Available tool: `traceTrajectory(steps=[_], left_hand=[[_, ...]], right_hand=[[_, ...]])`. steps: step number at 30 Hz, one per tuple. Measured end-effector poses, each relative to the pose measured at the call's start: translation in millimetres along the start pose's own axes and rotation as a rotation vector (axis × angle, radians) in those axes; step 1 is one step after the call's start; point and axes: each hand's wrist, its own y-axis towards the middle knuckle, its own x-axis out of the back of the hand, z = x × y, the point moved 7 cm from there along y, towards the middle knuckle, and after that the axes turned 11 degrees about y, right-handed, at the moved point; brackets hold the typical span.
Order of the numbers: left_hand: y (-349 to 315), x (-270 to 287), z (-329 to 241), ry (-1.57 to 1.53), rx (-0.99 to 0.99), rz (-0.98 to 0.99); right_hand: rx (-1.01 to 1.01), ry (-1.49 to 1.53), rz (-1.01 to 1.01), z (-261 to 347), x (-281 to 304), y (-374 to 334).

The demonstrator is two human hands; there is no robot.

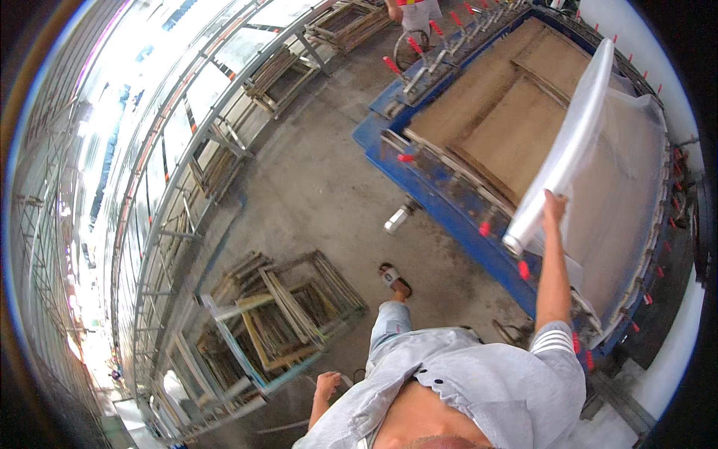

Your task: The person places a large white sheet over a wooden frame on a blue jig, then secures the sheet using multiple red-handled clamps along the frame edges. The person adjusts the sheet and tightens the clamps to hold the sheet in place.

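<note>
My right hand [554, 207] grips a long roll of translucent white sheeting [574, 131] near its close end. The roll lies aslant over a big blue table [434, 202]. From the roll, a thin see-through sheet [621, 202] spreads over the right part of the table. Brown frames and boards [516, 112] show uncovered left of the roll. Down at my left side hangs my left hand [327, 384], its fingers curled in and nothing visible in them. It is apart from the table, nearest to a stack of frames [284, 322].
Red-handled clamps [437, 28] line the table's edges. A white cylinder-shaped part [399, 218] juts out from its left side. More frames lean by the metal railing [202, 123] on the left. Another person [419, 15] stands beyond the table's far left corner.
</note>
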Motion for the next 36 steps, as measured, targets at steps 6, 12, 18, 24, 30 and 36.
traceTrajectory(steps=[6, 12, 18, 24, 30, 36], left_hand=[[157, 178, -222, 0.113, -0.216, -0.186], [280, 342, -481, 0.296, -0.66, -0.188], [402, 452, -608, 0.266, -0.577, -0.225], [501, 479, -654, 0.867, -0.509, 0.046], [597, 479, -912, 1.137, -0.639, 0.103], [661, 444, -1362, 1.612, -1.34, -0.198]], right_hand=[[0.03, -0.278, -0.208, -3, 34, -1], [-0.306, -0.722, -0.532, 1, 19, -5], [-0.471, -0.705, -1.005, 96, -73, -32], [-0.541, -0.672, -0.817, 154, -143, -20], [-0.271, -0.701, -0.985, 227, -240, 47], [-0.654, -0.608, -1.033, 205, -309, 80]])
